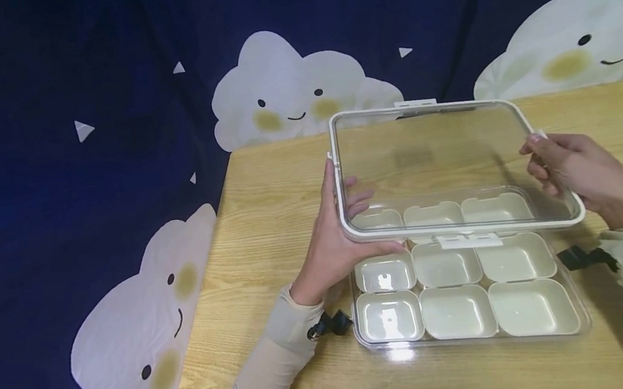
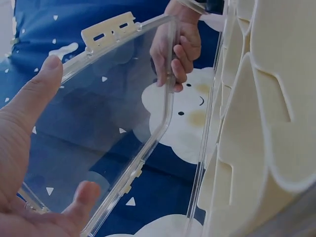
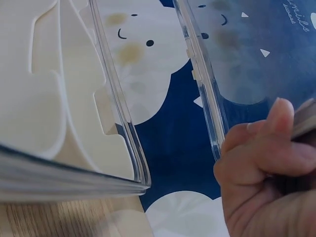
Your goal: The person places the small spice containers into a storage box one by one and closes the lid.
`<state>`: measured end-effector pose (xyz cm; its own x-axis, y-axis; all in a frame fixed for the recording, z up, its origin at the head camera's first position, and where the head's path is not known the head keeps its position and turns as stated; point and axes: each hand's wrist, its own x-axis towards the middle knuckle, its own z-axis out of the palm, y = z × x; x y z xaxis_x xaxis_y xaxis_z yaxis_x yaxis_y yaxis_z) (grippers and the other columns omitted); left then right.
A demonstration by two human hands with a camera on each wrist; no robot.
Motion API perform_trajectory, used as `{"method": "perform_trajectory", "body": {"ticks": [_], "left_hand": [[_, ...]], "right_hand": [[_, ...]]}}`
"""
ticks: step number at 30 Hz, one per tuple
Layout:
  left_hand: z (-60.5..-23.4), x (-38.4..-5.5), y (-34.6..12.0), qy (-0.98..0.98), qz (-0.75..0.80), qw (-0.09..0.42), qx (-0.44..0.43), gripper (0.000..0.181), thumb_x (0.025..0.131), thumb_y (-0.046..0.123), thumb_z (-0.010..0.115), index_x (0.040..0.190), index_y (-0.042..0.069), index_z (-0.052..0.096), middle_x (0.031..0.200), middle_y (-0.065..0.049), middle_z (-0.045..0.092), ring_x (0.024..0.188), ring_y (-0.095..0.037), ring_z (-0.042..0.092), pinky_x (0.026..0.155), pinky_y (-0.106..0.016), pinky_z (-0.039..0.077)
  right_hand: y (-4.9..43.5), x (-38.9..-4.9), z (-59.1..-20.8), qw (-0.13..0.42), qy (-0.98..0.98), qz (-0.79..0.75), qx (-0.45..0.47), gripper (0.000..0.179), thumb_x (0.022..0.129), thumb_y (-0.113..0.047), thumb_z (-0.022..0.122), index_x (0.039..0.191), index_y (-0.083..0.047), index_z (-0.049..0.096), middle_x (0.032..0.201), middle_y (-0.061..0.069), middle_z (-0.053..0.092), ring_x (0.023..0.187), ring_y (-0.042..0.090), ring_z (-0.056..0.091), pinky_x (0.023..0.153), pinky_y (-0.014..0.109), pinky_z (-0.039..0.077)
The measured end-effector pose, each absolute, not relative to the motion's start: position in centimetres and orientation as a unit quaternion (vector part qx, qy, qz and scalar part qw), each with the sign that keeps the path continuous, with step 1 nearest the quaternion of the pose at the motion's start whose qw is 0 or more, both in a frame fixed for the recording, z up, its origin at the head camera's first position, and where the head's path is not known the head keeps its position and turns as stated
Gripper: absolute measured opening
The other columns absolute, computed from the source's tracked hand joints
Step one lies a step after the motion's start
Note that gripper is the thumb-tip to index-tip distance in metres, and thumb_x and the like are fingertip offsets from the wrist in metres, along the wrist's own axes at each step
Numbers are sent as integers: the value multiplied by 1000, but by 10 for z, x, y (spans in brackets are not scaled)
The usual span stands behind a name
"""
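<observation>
A clear lid [image 1: 431, 167] with a white rim and side latches is held tilted above a clear box [image 1: 584, 316]. Inside the box sit several cream compartment cups [image 1: 457, 313] in rows. My left hand [image 1: 331, 237] grips the lid's left side, its thumb along the near edge and its other fingers partly seen through the clear panel. At the opposite side, my right hand [image 1: 583, 171] holds the rim between thumb and curled fingers. The left wrist view shows the lid [image 2: 108, 103] apart from the box, with the right hand [image 2: 175, 49] on its far side.
The box stands on a wooden table [image 1: 269, 226], whose left edge shows in the head view. Behind and to the left hangs a dark blue cloth [image 1: 114, 63] with smiling white clouds. A bright reflection lies at the box's front edge.
</observation>
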<state>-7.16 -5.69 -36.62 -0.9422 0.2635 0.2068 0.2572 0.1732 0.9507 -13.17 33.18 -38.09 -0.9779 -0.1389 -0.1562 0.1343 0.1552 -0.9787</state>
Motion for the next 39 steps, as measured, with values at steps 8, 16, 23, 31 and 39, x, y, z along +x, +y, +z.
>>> {"method": "perform_trajectory", "body": {"ticks": [8, 16, 23, 31, 39], "left_hand": [[-367, -69, -55, 767, 618, -27, 168, 152, 59, -1, 99, 166, 39, 0, 155, -15, 32, 130, -30, 63, 110, -31, 53], [-363, -70, -59, 723, 660, 16, 203, 144, 63, -16, 90, 167, 31, 4, 151, -14, 27, 144, -31, 55, 118, -22, 42], [-361, -73, -67, 695, 678, 54, 235, 133, 66, -21, 85, 167, 30, 15, 137, -11, 31, 147, -30, 51, 115, -25, 45], [-361, -79, -73, 673, 711, 60, 196, 80, 98, 9, 67, 164, 19, 22, 165, -16, 29, 136, -40, 60, 102, -26, 57], [-360, -83, -76, 745, 654, 31, 126, 54, 101, 13, 64, 150, 14, 41, 126, -20, 60, 109, -33, 72, 85, -21, 59]], "right_hand": [[335, -132, -378, 108, 762, -638, 2, 26, 110, -37, 44, 103, -16, 59, 67, -6, 50, 50, 11, 46, 40, 33, 34], [337, -132, -378, 115, 756, -644, 23, 28, 108, -40, 47, 103, -16, 61, 67, -7, 52, 51, 10, 45, 41, 32, 36], [340, -134, -379, 116, 786, -607, 28, 29, 109, -43, 45, 104, -19, 60, 67, -9, 52, 51, 9, 46, 42, 31, 39], [340, -133, -378, 114, 779, -615, 36, 30, 108, -45, 47, 105, -18, 61, 68, -8, 52, 52, 9, 46, 42, 32, 40], [333, -132, -375, 108, 841, -528, 39, 38, 108, -51, 39, 109, -17, 56, 72, -8, 53, 55, 10, 49, 48, 32, 48]]}}
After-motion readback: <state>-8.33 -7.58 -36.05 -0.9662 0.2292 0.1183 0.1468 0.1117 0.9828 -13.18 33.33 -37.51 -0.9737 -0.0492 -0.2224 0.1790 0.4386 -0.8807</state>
